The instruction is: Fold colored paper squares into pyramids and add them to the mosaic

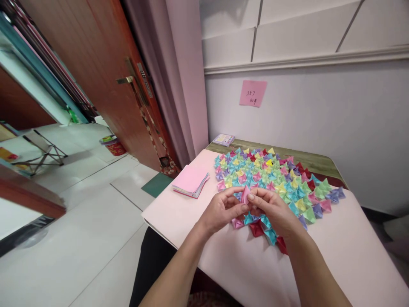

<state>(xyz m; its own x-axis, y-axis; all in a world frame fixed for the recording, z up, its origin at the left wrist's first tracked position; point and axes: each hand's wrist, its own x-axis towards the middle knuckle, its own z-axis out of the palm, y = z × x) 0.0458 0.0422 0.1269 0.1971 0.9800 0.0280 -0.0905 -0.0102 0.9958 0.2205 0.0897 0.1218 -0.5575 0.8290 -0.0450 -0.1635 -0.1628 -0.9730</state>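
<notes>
Both hands meet over the near edge of a spread of folded paper shapes in several colours. My left hand and my right hand pinch the same small pink paper piece between thumbs and fingertips, holding it upright just above the table. The hands cover part of the spread's front rows. A stack of pink paper sheets lies to the left of the hands, on the pale pink table top.
A small printed packet lies at the table's far edge by the wall. A pink sticky note is stuck to the wall. A wooden door and a curtain stand on the left, with tiled floor beyond.
</notes>
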